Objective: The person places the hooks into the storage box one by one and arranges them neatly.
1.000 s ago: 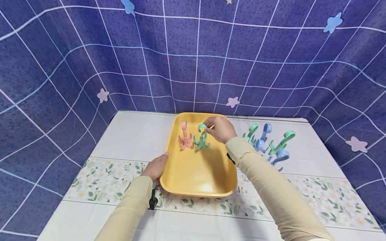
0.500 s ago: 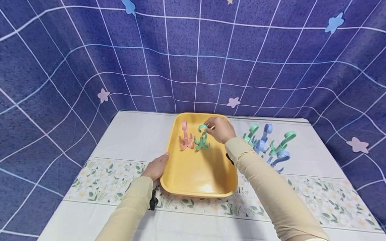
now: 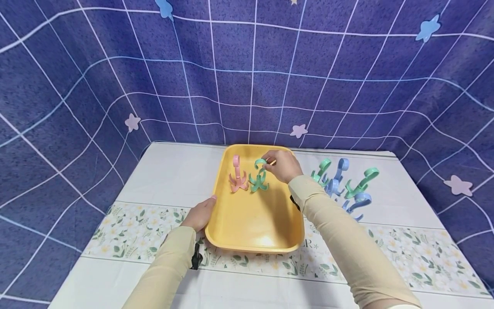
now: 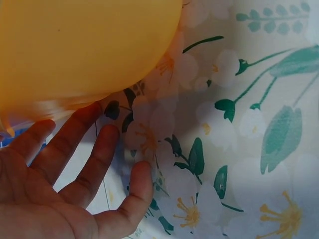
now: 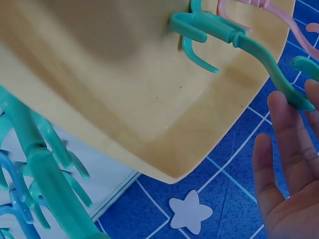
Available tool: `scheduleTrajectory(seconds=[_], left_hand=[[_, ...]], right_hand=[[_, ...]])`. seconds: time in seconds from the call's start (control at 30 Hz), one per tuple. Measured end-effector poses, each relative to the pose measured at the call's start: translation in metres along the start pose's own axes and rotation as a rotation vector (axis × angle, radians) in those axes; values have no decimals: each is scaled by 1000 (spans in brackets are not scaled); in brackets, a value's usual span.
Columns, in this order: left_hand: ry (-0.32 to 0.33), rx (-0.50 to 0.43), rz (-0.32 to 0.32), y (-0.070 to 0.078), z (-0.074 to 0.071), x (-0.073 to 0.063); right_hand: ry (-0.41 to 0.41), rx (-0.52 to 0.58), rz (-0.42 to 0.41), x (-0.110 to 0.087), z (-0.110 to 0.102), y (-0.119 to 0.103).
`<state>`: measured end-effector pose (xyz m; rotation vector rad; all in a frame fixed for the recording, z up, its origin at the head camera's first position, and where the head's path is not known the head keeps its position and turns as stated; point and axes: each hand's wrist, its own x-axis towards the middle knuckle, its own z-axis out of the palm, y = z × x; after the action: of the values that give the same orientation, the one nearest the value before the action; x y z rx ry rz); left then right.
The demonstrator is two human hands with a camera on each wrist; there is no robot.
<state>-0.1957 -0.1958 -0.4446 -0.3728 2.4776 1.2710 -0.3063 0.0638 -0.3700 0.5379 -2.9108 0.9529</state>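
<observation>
A green four-pronged hanging hook point(image 3: 259, 183) stands upright in the yellow tray point(image 3: 254, 223), prongs down. My right hand point(image 3: 283, 165) pinches the curved top of this green hook. In the right wrist view the green hook point(image 5: 266, 57) leads up to fingers point(image 5: 291, 154) at its curve. A pink hook point(image 3: 237, 180) of the same kind stands just left of it in the tray. My left hand point(image 3: 198, 214) touches the tray's left side, its thumb at the rim. In the left wrist view its relaxed, spread fingers point(image 4: 79, 137) reach the tray's outer wall point(image 4: 89, 50).
Right of the tray, several more hooks lie on the table: a green hook point(image 3: 360, 184), a blue hook point(image 3: 356, 204), and others partly behind my right forearm. A white cloth with a floral band point(image 3: 143, 227) covers the table. A blue curtain point(image 3: 247, 77) hangs behind it.
The green hook's top and the right hand's fingertips have shifted very slightly to the right. The left hand, tray and other hooks stay where they were.
</observation>
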Motion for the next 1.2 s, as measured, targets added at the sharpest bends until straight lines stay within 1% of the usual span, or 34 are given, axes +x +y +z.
scheduleTrajectory(seconds=[0.13,0.2,0.4,0.63,0.83,0.97,1.2], left_hand=[[8,40,7,0,-1,1],[10,45,5,1,-1,0],[15,39,2,2,-1,-1],[11,13,-1,2,-1,-1],[3,3,-3,2,0,0],[-4,-15,-13,2,0,-1],[4,-1,-14,2,-1,-2]], right_hand=[[-9,18,-14,2,0,3],[-20,30,-17,2,-1,4],[-52,36,-21,4,-2,5],[-61,21,-30,3,-5,4],[-79,8,-12,4,-6,4],[-75,22,-12,4,-5,6],[-64,54,-31,5,-3,8]])
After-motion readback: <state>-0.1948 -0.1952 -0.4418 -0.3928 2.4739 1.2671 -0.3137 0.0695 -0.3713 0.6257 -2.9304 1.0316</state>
